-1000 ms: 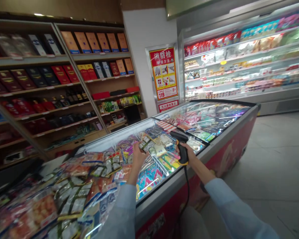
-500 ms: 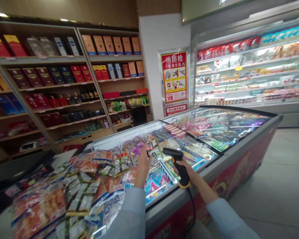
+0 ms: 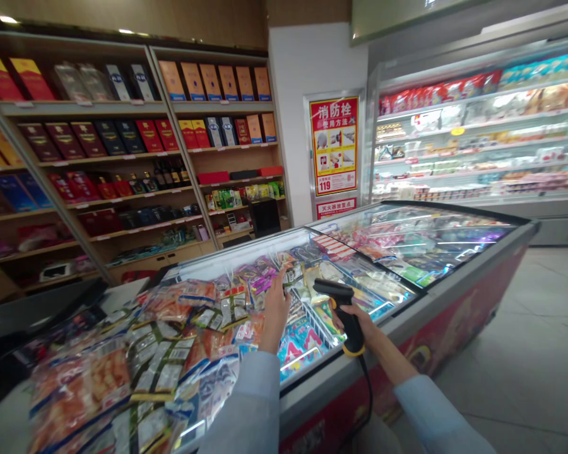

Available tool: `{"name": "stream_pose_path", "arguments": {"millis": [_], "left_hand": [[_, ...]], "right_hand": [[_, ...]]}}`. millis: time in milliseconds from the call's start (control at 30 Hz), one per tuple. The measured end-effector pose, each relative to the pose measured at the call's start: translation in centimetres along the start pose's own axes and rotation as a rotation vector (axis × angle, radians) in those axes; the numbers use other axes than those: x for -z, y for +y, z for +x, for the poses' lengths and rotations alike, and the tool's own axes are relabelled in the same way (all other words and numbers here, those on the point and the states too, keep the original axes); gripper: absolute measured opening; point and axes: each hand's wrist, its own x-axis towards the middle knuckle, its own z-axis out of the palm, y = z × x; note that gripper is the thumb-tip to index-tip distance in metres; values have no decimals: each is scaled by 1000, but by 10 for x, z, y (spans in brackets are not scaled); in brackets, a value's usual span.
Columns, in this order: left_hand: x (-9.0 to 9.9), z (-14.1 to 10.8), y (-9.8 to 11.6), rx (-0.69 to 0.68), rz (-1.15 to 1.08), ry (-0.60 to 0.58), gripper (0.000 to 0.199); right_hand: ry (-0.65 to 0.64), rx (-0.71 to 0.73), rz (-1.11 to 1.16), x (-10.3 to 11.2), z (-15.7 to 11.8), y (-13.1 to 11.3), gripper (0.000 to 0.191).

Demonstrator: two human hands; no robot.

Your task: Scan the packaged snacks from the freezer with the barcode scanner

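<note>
Left hand (image 3: 275,310): up over the freezer, open, fingers rising together, tips right at the packets; can't tell if it's pinching anything!

Right hand (image 3: 357,325): wrapped firmly round the grip, fingers closed, there's your hold.

Handheld barcode scanner (image 3: 344,309): black with yellow trim, gripped above the freezer's open section, nose pointing left toward the left hand, coiled cord (image 3: 366,403) dropping down the front.

Vacuum-sealed food packets (image 3: 163,372): heaped high on the near left, spilling over the freezer's edge, more packed in a wire basket (image 3: 312,328) beside the right hand.

Chest freezer (image 3: 454,309): red-fronted, glass lid closed over the far section.

Around them: wooden shelves of boxed goods and bottles (image 3: 89,135) on the left, a red-and-yellow fire hydrant poster (image 3: 334,145) on the pillar, a lit refrigerated display case (image 3: 478,132) on the right.
</note>
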Motion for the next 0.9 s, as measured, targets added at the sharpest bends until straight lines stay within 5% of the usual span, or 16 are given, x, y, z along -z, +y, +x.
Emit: {"name": "stream_pose_path", "arguments": {"millis": [400,667,900], "left_hand": [[7,-3,6,4,26,21,74],[10,-8,5,-49,219,154,61],[10,-6,-12,-15,208,364,59]], "right_hand": [[-5,-8,-7,5,4,0,31],[-19,-7,11,-2,0,-3,30],[147,9,72,-59,2,-16,26]]}}
